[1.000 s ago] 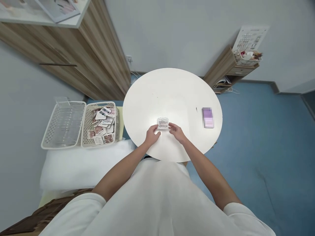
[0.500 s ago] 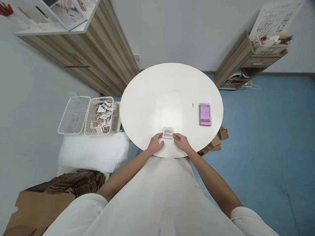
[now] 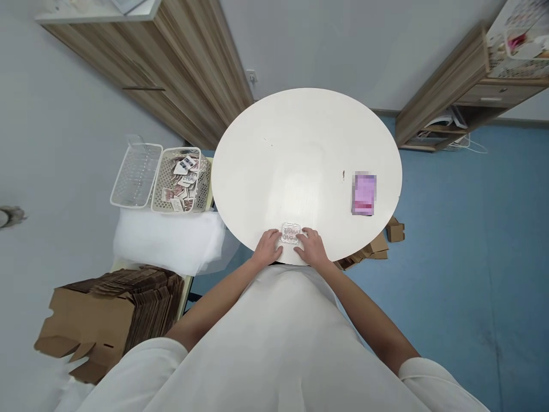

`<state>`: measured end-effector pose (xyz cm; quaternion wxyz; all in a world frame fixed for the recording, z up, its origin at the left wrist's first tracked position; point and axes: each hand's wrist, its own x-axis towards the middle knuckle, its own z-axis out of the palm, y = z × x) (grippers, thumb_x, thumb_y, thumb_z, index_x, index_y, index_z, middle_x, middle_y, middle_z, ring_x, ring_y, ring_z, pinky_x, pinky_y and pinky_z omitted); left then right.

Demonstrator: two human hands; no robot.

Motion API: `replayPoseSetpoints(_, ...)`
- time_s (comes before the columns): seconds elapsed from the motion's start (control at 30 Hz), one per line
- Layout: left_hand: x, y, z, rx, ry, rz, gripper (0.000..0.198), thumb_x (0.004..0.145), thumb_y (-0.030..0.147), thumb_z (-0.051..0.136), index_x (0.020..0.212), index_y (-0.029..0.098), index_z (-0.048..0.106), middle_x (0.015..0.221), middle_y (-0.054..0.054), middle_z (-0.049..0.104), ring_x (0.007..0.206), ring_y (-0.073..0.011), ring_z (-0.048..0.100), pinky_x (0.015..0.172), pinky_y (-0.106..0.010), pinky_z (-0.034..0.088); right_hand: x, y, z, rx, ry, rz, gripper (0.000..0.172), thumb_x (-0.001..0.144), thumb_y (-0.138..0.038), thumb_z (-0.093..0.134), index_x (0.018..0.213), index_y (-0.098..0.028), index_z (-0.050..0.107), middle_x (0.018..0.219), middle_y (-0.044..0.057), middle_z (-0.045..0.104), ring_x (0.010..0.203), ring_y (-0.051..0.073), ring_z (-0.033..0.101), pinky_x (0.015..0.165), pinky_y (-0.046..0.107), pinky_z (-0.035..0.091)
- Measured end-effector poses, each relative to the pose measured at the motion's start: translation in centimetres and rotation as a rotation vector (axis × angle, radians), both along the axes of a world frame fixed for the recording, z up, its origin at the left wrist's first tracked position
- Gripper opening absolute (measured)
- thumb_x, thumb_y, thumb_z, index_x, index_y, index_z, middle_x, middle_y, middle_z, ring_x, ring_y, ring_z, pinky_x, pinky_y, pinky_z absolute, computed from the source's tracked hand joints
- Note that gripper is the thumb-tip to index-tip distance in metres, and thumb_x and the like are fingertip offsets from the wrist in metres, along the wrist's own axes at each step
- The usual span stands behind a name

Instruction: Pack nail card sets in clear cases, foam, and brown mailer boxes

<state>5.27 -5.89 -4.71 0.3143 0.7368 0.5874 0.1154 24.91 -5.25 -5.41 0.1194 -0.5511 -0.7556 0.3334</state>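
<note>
A person in a white top leans over a round white desk (image 3: 300,143), both hands closed on a small clear case (image 3: 290,233) that lies flat at the desk's near edge. The left hand (image 3: 268,247) grips its left end and the right hand (image 3: 314,247) its right end, fingertips pressed to the sides. This two-sided hold appears to keep the light case from sliding on the smooth top and puts it close to the body, straight under the eyes. Its contents are too small to make out beyond pinkish pieces. Well apart to the right lie a purple card (image 3: 364,194) and, just beside it, a dark speck (image 3: 343,174); nothing stands between either one and the hands. Off the desk to the left, an empty basket (image 3: 136,174) and a basket of printed packets (image 3: 182,180) sit side by side on white padding (image 3: 167,240), within a left-arm reach. A stack of flattened cartons (image 3: 107,309) lies nearer the viewer, and cardboard scraps (image 3: 377,246) litter the blue floor under the desk's right rim.
</note>
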Motion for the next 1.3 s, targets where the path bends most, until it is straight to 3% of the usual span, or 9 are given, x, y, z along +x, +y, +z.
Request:
replayPoseSetpoints(0.1,-0.4,0.9,0.4,0.021,0.071,-0.105,0.063,0.068,0.032,0.059,0.126,0.02,0.038,0.136,-0.012,0.033,0.125,-0.0285,0.029,0.101,-0.043,0.027,-0.4,1.1,0.4,0.09,-0.067,0.104,0.056,0.067,-0.033,0.065,0.117,-0.021,0.045,0.134,0.014,0.033,0.121,0.033,0.03,0.093,0.049,0.031)
replayPoseSetpoints(0.17,-0.7,1.4,0.6,0.011,0.092,-0.192,0.065,0.068,0.034,0.06,0.128,0.024,0.036,0.138,-0.01,0.031,0.127,-0.0284,0.026,0.102,-0.043,0.023,-0.6,1.8,0.2,0.111,-0.096,0.171,0.057,0.066,-0.031,0.067,0.117,-0.021,0.043,0.135,0.014,0.032,0.122,0.033,0.029,0.094,0.049,0.029)
replayPoseSetpoints(0.4,-1.1,2.0,0.2,0.085,0.107,-0.278,0.065,0.066,0.033,0.063,0.126,0.022,0.039,0.129,-0.011,0.043,0.121,-0.0281,0.034,0.102,-0.044,0.017,-1.4,3.0,-0.7,0.162,-0.225,0.336,0.04,0.071,-0.027,0.06,0.107,-0.015,0.047,0.124,0.018,0.042,0.106,0.031,0.043,0.084,0.042,0.037)
replayPoseSetpoints(0.63,-1.0,2.9,0.3,0.213,0.165,-0.267,0.048,0.071,0.024,0.057,0.118,0.027,0.045,0.125,-0.01,0.045,0.119,-0.0277,0.036,0.101,-0.048,0.013,-2.3,3.3,0.8,0.14,-0.33,0.337,0.03,0.075,-0.032,0.053,0.099,-0.013,0.051,0.097,0.014,0.054,0.092,0.026,0.049,0.081,0.038,0.039)
replayPoseSetpoints(0.73,-1.1,3.1,0.4,0.249,0.155,-0.313,0.044,0.071,0.014,0.051,0.113,0.028,0.049,0.118,-0.008,0.051,0.115,-0.0261,0.04,0.101,-0.047,0.013,-2.1,2.4,2.0,0.129,-0.287,0.282,0.035,0.078,-0.039,0.049,0.104,-0.016,0.05,0.108,0.014,0.052,0.103,0.026,0.047,0.084,0.038,0.038)
replayPoseSetpoints(0.83,-1.5,3.1,0.5,0.263,0.112,-0.344,0.044,0.069,0.011,0.052,0.11,0.027,0.051,0.108,-0.008,0.056,0.111,-0.0269,0.043,0.1,-0.048,0.014,-1.9,0.4,2.7,0.173,-0.286,0.116,0.053,0.074,-0.049,0.052,0.116,-0.018,0.044,0.132,0.016,0.036,0.12,0.031,0.033,0.09,0.045,0.033)
replayPoseSetpoints(0.9,-1.8,3.1,0.6,0.272,0.098,-0.359,0.042,0.069,0.012,0.052,0.108,0.026,0.052,0.104,-0.009,0.057,0.108,-0.027,0.044,0.099,-0.048,0.015,-2.0,-1.3,2.6,0.192,-0.29,0.017,0.063,0.071,-0.047,0.057,0.124,-0.019,0.038,0.137,0.016,0.03,0.122,0.032,0.031,0.092,0.047,0.032)
replayPoseSetpoints(1.1,-2.6,2.5,1.0,0.269,0.139,-0.413,0.035,0.071,0.016,0.053,0.105,0.025,0.052,0.096,-0.008,0.058,0.101,-0.0262,0.047,0.096,-0.049,0.017,-2.6,-5.2,0.9,0.151,-0.237,-0.195,0.041,0.082,-0.022,0.042,0.123,-0.021,0.04,0.123,0.011,0.047,0.106,0.024,0.05,0.08,0.038,0.045)
replayPoseSetpoints(1.3,-2.9,2.3,1.5,0.237,0.14,-0.451,0.03,0.072,0.019,0.055,0.101,0.025,0.054,0.094,-0.007,0.058,0.098,-0.025,0.048,0.096,-0.048,0.018,-3.3,-5.1,1.2,0.171,-0.202,-0.206,0.033,0.087,-0.025,0.036,0.118,-0.021,0.045,0.116,0.009,0.054,0.102,0.021,0.053,0.082,0.038,0.043)
